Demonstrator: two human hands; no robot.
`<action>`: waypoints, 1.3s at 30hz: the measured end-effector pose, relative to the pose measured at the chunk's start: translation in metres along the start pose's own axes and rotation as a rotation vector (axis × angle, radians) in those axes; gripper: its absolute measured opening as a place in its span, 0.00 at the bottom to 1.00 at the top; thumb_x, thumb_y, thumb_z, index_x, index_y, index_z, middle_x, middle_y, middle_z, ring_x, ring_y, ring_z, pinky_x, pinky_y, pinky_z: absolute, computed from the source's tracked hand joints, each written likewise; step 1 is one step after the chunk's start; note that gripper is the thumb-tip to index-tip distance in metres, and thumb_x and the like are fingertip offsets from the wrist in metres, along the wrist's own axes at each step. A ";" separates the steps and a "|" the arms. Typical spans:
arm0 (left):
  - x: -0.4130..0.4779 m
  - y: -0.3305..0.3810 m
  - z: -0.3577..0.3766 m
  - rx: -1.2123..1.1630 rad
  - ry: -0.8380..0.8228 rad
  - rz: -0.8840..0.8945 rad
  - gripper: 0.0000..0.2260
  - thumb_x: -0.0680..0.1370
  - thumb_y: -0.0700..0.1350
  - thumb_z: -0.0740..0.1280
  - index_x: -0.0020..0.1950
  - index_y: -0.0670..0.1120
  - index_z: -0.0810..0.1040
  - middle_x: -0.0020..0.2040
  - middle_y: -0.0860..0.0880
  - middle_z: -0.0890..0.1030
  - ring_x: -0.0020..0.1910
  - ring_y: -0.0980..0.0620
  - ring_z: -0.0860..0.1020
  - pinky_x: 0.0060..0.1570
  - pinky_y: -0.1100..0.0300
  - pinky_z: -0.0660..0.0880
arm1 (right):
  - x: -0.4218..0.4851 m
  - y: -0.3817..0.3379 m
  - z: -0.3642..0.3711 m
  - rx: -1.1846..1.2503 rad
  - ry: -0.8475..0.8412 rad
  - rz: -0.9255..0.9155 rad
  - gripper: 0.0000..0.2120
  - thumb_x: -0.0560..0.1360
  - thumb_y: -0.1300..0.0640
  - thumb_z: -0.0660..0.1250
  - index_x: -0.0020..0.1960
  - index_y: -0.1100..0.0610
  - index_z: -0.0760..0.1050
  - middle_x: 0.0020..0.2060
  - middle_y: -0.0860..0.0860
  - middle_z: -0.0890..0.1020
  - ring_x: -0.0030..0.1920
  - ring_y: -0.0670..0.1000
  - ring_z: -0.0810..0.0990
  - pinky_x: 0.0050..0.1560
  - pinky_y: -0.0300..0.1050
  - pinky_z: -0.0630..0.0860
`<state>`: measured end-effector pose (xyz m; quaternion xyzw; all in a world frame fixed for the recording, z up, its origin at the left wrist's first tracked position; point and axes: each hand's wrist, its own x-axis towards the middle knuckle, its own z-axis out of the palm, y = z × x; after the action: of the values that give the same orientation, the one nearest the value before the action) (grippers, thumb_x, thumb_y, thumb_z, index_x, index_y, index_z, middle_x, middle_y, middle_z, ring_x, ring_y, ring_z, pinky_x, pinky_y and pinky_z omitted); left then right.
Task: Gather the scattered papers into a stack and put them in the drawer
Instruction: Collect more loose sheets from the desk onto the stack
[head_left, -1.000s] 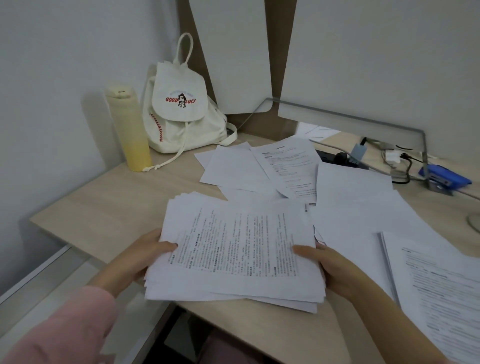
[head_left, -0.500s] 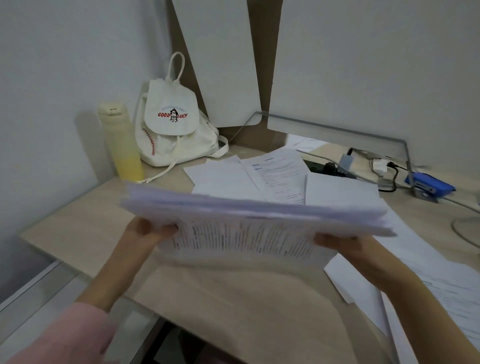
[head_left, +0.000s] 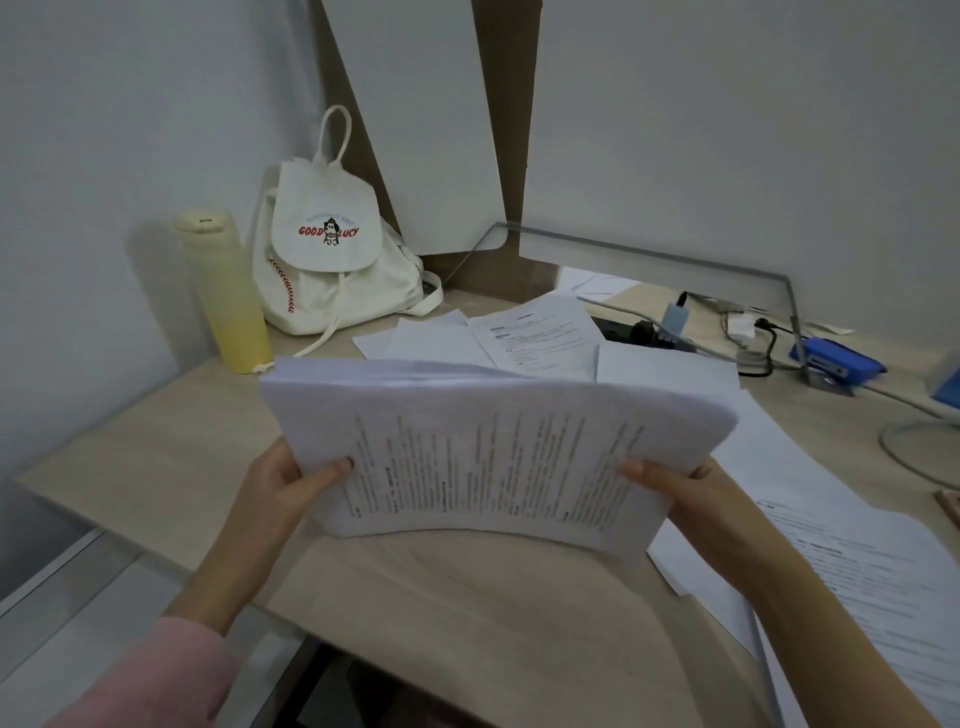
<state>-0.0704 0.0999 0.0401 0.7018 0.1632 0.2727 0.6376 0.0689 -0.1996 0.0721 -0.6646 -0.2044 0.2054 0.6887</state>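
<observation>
A thick stack of printed papers (head_left: 493, 457) stands tilted on its lower edge above the wooden desk (head_left: 171, 441). My left hand (head_left: 283, 488) grips its left side, thumb on the front sheet. On the right side, my right hand (head_left: 691, 504) holds it the same way. Loose sheets (head_left: 540, 332) lie flat behind the stack, near the desk's back. More printed sheets (head_left: 852, 566) spread over the desk at the right. No drawer is in view.
A yellow bottle (head_left: 223, 291) and a white drawstring bag (head_left: 332, 254) stand at the back left by the wall. Cables (head_left: 748, 332) and a blue device (head_left: 836, 358) lie at the back right. The desk's left edge drops off beside my left arm.
The stack lay flat on the desk's front edge a second ago. Both hands have lifted it and tipped it upright, its printed face now toward me.
</observation>
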 end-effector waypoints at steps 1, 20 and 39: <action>0.001 0.002 -0.001 -0.022 0.017 0.014 0.13 0.73 0.30 0.65 0.54 0.44 0.76 0.39 0.58 0.84 0.38 0.67 0.80 0.36 0.75 0.74 | 0.000 -0.002 -0.001 0.004 -0.001 -0.001 0.20 0.54 0.46 0.80 0.44 0.48 0.84 0.45 0.52 0.86 0.46 0.51 0.84 0.42 0.42 0.82; -0.004 0.021 0.060 -0.456 -0.115 -0.284 0.09 0.78 0.44 0.61 0.55 0.48 0.79 0.51 0.51 0.84 0.46 0.56 0.83 0.39 0.63 0.81 | -0.059 0.003 -0.020 0.316 0.394 0.082 0.12 0.75 0.57 0.64 0.57 0.51 0.77 0.51 0.50 0.85 0.50 0.53 0.84 0.49 0.51 0.81; -0.062 0.018 0.247 -0.155 -0.691 -0.387 0.12 0.79 0.40 0.61 0.60 0.50 0.77 0.54 0.50 0.84 0.52 0.48 0.82 0.52 0.53 0.79 | -0.170 -0.010 -0.139 0.036 0.353 0.458 0.11 0.72 0.62 0.66 0.54 0.56 0.78 0.47 0.58 0.85 0.45 0.59 0.85 0.44 0.52 0.82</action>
<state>0.0238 -0.1375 0.0374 0.6583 0.0476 -0.0931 0.7454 0.0046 -0.4103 0.0762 -0.7067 0.0778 0.2404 0.6609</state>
